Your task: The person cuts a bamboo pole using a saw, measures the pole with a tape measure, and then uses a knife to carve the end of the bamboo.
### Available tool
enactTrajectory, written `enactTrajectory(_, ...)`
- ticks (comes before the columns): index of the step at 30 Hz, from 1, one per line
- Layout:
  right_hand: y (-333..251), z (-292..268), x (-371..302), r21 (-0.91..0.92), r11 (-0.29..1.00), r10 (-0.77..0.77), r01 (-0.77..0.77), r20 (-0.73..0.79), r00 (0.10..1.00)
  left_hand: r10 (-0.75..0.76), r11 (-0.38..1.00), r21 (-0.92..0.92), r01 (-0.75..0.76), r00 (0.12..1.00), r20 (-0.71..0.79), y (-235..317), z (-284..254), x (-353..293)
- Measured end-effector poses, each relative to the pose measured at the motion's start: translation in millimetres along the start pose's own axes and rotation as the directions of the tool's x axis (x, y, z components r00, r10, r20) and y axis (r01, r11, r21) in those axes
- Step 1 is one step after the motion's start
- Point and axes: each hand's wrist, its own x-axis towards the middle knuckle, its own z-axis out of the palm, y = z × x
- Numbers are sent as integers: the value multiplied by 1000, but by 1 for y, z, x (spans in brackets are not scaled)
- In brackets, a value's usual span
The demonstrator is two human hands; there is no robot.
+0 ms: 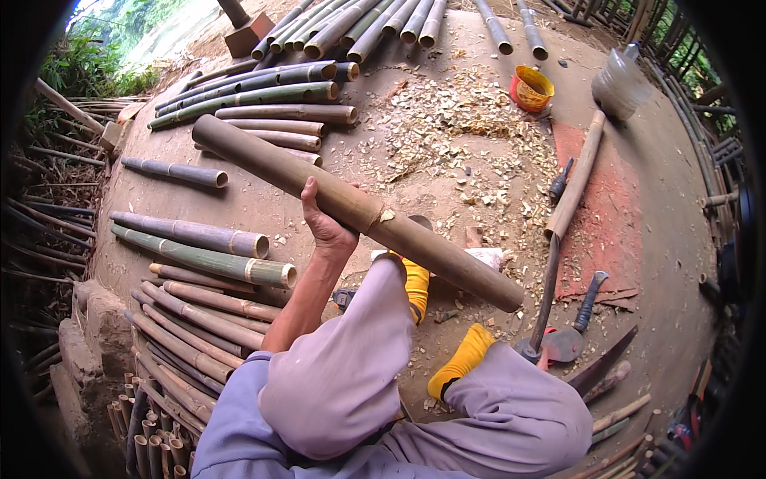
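Observation:
My left hand (pixel 329 227) is closed around a thick brown bamboo tube (pixel 431 247) from below, its thumb up along the near side. Held clear of the ground, the tube slants from the upper left down to the right, across my raised left knee. A node ring with a pale chipped spot shows near its middle. I cannot see my right hand. To the right of my legs lie a curved dark blade (pixel 606 363) and a knife with a dark wrapped handle (pixel 589 302). My feet wear yellow socks (pixel 463 359).
Bamboo tubes (pixel 199 259) lie in rows on the left, with more (pixel 367 32) at the far side. Wood chips (pixel 447 120) cover the middle ground. An orange-yellow bucket (pixel 531 88), a clear plastic container (pixel 621 84) and a bamboo-handled tool (pixel 576 176) are on the right.

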Motion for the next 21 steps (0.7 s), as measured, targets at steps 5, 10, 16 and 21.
enactTrajectory(5, -17, 14, 2, -31, 998, -48, 50, 83, 995, 13, 999, -32, -14, 1000, -26, -2, -24, 10)
enactTrajectory(10, -28, 30, 4, -41, 993, -99, 106, 159, 982, 30, 1000, -6, -31, 996, -83, -3, -30, 13)
enactTrajectory(16, -59, 50, 13, -57, 985, 172, -164, 223, 959, 35, 999, -29, -37, 996, -84, 7, -45, 21)
enactTrajectory(21, -54, 64, 15, -1, 976, 211, -218, 265, 941, 124, 992, 12, -124, 988, -93, 19, -49, 21)
